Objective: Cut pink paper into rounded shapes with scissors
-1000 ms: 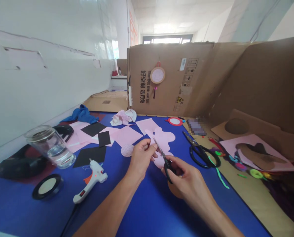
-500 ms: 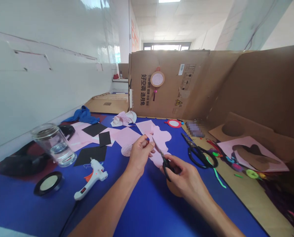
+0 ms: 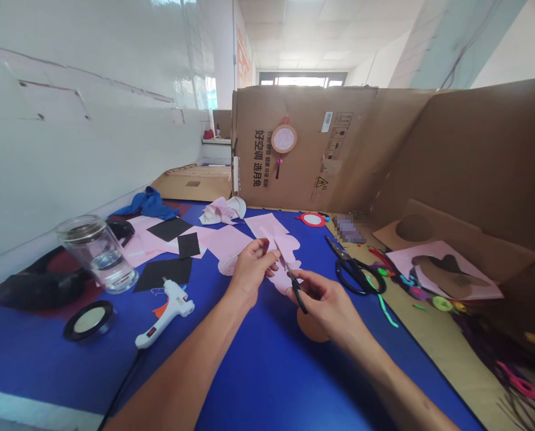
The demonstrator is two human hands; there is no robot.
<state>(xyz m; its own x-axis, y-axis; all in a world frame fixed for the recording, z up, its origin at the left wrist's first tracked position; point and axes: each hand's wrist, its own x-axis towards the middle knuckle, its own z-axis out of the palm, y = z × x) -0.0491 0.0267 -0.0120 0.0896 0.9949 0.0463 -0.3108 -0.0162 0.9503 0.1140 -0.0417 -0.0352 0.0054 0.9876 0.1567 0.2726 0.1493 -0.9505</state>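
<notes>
Over the blue table (image 3: 249,377), my left hand (image 3: 254,269) pinches the edge of a pink sheet of paper (image 3: 279,281) with a wavy outline. My right hand (image 3: 324,302) has its fingers in the black handles of a small pair of scissors (image 3: 289,272), whose blades lie against the paper close to my left fingertips. Under my right hand a tan disc (image 3: 311,326) rests on the table, partly covered. Left of my left hand lies a pale pink round piece (image 3: 227,265), and behind are flat pink sheets (image 3: 231,242).
A glue gun (image 3: 166,311), a tape roll (image 3: 88,320) and a glass jar of water (image 3: 101,254) stand to the left, near black squares (image 3: 164,274). Larger black scissors (image 3: 357,269) lie right. Cardboard walls (image 3: 352,149) rise behind; craft scraps (image 3: 442,303) line the right.
The view has shifted slightly. The pink paper has turned in my left hand, with less of its wavy edge showing at the right. Both hands keep their hold.
</notes>
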